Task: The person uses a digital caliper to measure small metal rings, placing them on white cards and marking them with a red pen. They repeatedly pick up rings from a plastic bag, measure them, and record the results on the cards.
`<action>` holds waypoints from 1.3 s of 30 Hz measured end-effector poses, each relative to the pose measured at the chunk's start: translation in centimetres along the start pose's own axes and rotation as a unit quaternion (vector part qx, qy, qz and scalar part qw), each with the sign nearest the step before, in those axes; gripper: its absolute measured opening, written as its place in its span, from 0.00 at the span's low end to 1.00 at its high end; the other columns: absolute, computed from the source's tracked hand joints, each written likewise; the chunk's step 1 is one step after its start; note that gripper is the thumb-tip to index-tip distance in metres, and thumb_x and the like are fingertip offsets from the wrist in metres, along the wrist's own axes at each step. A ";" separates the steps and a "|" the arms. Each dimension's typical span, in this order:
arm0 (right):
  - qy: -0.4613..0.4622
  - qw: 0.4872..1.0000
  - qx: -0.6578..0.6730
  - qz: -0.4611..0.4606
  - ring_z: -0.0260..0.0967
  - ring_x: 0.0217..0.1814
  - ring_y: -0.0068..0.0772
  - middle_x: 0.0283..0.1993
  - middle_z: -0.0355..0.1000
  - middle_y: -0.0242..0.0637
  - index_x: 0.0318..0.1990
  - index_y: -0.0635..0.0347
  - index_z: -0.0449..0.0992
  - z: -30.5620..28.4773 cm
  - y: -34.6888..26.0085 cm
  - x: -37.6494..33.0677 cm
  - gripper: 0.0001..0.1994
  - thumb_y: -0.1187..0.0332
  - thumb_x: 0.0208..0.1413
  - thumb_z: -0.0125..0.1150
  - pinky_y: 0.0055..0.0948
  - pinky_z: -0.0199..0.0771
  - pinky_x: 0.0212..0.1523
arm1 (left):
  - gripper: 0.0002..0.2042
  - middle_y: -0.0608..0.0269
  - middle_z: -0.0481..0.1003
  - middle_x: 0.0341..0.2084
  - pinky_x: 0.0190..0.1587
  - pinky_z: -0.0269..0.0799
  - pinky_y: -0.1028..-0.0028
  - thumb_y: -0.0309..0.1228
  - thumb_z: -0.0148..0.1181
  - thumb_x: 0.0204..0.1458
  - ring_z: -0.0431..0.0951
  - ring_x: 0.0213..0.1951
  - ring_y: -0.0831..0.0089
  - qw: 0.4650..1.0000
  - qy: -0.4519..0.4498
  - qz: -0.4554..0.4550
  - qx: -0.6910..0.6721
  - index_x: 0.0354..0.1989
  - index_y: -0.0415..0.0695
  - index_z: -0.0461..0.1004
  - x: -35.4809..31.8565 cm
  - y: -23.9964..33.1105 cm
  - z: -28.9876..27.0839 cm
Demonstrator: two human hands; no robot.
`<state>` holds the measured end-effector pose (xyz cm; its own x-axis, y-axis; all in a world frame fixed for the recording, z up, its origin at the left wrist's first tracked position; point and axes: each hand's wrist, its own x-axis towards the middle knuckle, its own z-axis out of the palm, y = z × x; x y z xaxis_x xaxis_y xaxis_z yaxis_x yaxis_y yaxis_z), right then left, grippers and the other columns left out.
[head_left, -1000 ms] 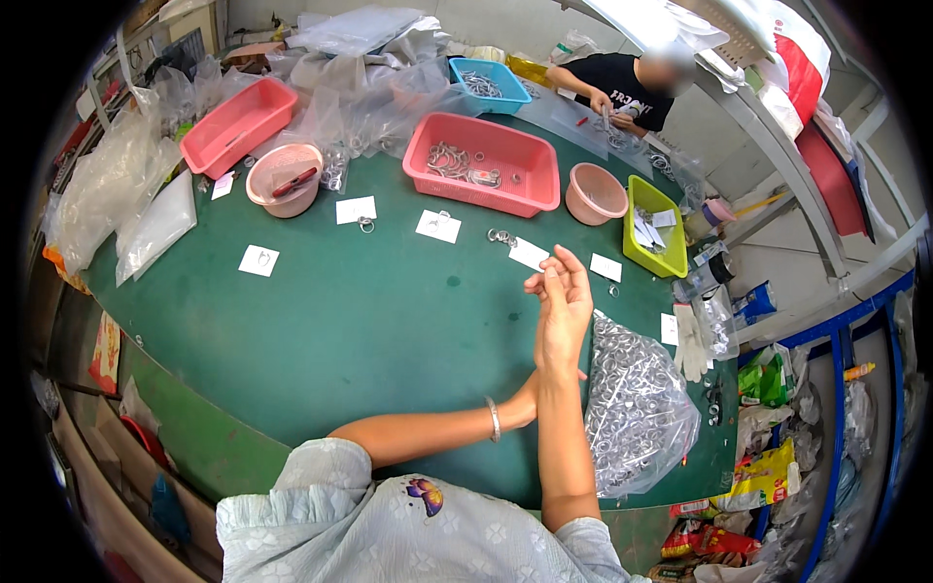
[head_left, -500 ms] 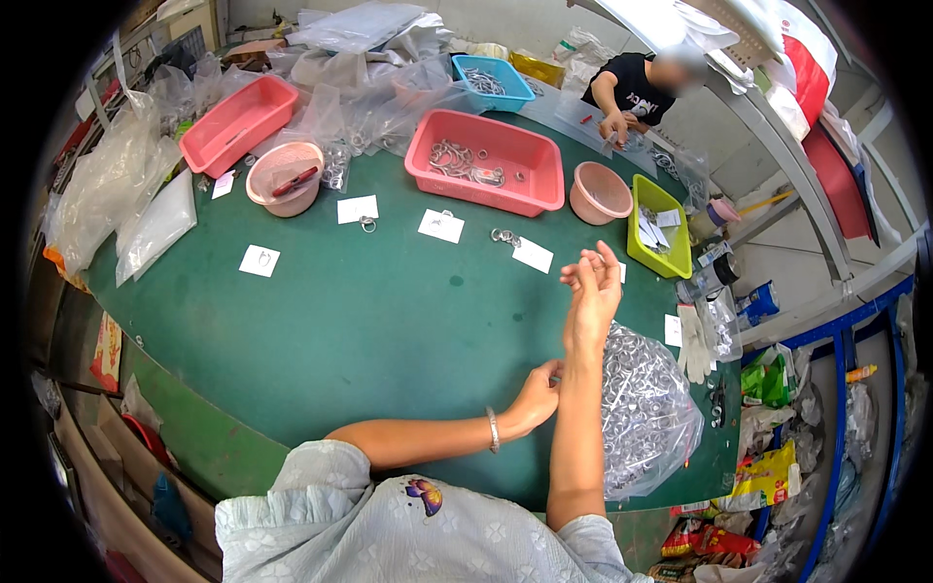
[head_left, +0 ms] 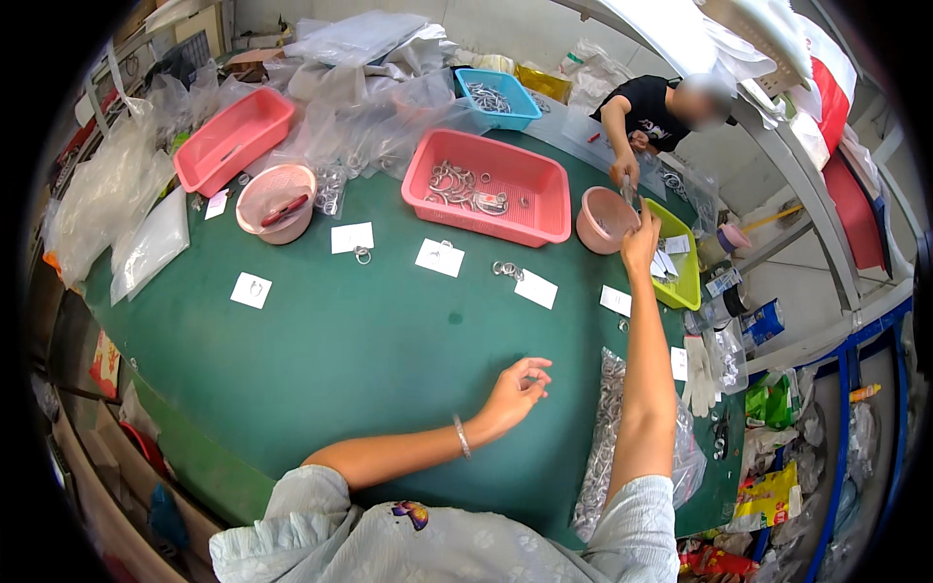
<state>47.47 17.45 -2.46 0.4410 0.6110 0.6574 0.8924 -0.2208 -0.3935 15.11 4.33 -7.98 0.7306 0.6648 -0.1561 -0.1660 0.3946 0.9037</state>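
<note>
My left hand (head_left: pixel 509 400) hovers over the green table, fingers bent and apart, holding nothing. Stretched far forward, my right hand (head_left: pixel 639 245) is between the pink bowl (head_left: pixel 604 222) and the lime-green basket (head_left: pixel 685 282), which holds white cards. Its fingers look pinched together near a small clear, shiny item (head_left: pixel 629 188) at a co-worker's hand (head_left: pixel 622 167); whether both hands grip it I cannot tell. Under my right forearm lies a clear plastic bag of metal rings (head_left: pixel 601 442), partly hidden by the arm.
White cards (head_left: pixel 439 257), some with rings beside them, lie in a row. Behind stand a large pink tray (head_left: pixel 486 222) with rings, a pink basket (head_left: pixel 275 229) with red-handled pliers, another pink tray (head_left: pixel 233 146) and a blue basket (head_left: pixel 501 120). A glove (head_left: pixel 698 374) lies right.
My right hand has reached forward to the co-worker's hand, which has come toward it. My left hand has moved left from the bag and opened. The bag's visible shape has changed.
</note>
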 end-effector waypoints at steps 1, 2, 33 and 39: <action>-0.012 0.999 -0.032 -0.020 0.61 0.52 0.54 0.49 0.62 0.52 0.59 0.51 0.63 0.3 0.5 0.9 0.31 0.83 0.43 0.50 0.41 0.62 0.53 | 0.15 0.64 0.69 0.37 0.37 0.67 0.79 0.20 0.48 0.54 0.72 0.35 0.79 1.000 0.000 0.000 0.004 0.51 0.40 0.65 0.1 0.3 -0.3; -0.024 0.997 -0.064 -0.039 0.61 0.52 0.54 0.49 0.62 0.52 0.59 0.50 0.63 0.5 0.9 1.8 0.31 0.83 0.43 0.50 0.40 0.62 0.53 | 0.16 0.64 0.69 0.37 0.37 0.67 0.79 0.20 0.48 0.54 0.72 0.35 0.79 1.000 0.000 0.000 0.008 0.51 0.40 0.65 0.3 0.5 -0.6; -0.124 0.961 -0.074 -0.235 0.66 0.19 0.43 0.21 0.65 0.39 0.24 0.58 0.65 -18.7 -23.1 -13.0 0.14 0.67 0.40 0.67 0.37 0.65 0.19 | 0.24 0.60 0.69 0.43 0.45 0.68 0.78 0.23 0.60 0.50 0.68 0.46 0.76 0.953 0.039 0.284 -0.101 0.55 0.34 0.62 -4.9 11.5 0.8; -0.112 0.956 -0.092 -0.254 0.63 0.19 0.41 0.21 0.65 0.36 0.25 0.58 0.68 -23.1 -27.0 -17.0 0.13 0.68 0.35 0.69 0.33 0.62 0.20 | 0.17 0.60 0.73 0.40 0.44 0.69 0.75 0.22 0.61 0.49 0.72 0.41 0.75 0.962 -0.021 0.260 -0.076 0.48 0.32 0.69 -9.3 12.3 1.1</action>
<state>18.05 -4.55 11.83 -0.0680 0.8179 0.5713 0.9968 0.0315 0.0736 7.02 2.33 5.05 0.5489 0.7720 0.3206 -0.6084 0.1059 0.7865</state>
